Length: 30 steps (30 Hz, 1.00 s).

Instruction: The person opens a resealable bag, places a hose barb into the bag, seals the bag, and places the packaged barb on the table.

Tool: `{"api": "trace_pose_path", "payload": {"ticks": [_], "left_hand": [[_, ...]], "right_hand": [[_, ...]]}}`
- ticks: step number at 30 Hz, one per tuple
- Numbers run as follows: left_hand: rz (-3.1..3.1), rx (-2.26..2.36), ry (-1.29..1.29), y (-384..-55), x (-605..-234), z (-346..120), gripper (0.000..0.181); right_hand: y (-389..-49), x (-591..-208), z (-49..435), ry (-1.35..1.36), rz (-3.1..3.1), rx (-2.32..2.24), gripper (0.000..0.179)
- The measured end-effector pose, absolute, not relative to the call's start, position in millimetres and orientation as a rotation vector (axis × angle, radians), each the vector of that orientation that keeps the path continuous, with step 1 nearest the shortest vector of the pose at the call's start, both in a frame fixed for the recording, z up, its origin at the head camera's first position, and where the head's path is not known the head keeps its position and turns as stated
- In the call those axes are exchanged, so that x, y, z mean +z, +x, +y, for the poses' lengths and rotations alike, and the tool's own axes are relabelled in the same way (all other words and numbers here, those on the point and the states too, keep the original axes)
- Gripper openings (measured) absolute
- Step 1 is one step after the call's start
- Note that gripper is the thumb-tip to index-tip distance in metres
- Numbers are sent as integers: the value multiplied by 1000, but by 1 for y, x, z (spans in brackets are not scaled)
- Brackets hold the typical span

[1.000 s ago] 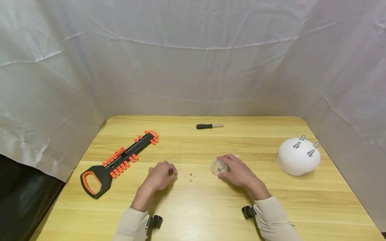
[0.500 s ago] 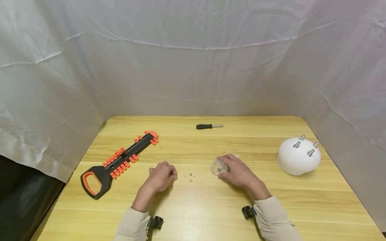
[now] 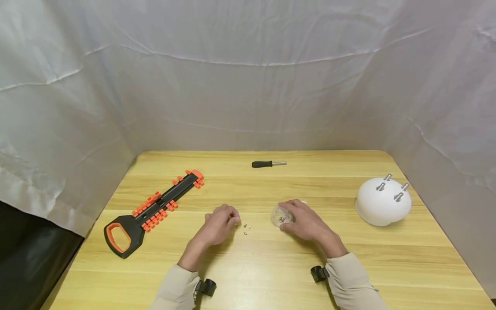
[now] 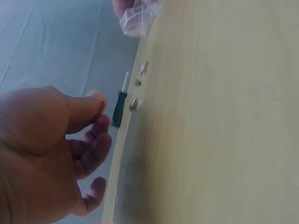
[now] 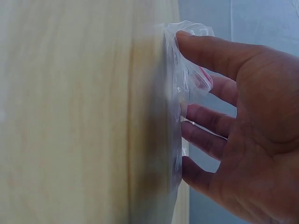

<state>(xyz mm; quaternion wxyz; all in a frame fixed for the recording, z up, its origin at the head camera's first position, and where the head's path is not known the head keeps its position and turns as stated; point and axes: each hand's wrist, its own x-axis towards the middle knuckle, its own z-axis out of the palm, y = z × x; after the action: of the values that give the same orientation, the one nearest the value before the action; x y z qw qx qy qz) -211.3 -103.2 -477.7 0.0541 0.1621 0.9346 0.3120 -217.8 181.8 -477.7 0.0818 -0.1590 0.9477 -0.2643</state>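
My left hand (image 3: 220, 225) is low over the table beside several small shiny metal pieces (image 3: 245, 233), its fingertips right at the leftmost one. In the left wrist view its thumb and forefinger are bent towards each other with nothing visible between them, and the metal pieces (image 4: 133, 104) lie just beyond. My right hand (image 3: 304, 218) holds a clear plastic zip bag (image 3: 277, 216) against the tabletop between thumb and fingers. More small metal bits show inside the bag. The right wrist view shows the crumpled bag (image 5: 176, 74) with a red strip under the thumb.
A screwdriver (image 3: 262, 164) with a black handle lies at the back. On the left is a long black and orange handled tool (image 3: 166, 198) with orange teeth. A white rounded object (image 3: 381, 204) with several metal posts on top stands at the right. Pale sheeting (image 3: 248, 94) surrounds the table.
My left hand has moved right, up to the leftmost metal piece. The right hand and the bag have stayed in place.
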Motion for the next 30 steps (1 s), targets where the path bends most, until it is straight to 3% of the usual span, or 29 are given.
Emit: {"api": "trace_pose_path", "payload": {"ticks": [30], "left_hand": [[2736,1043,727,-226,-476,-22,18]], "right_hand": [[-217,-478,182,-466,2832,-807,64]]}}
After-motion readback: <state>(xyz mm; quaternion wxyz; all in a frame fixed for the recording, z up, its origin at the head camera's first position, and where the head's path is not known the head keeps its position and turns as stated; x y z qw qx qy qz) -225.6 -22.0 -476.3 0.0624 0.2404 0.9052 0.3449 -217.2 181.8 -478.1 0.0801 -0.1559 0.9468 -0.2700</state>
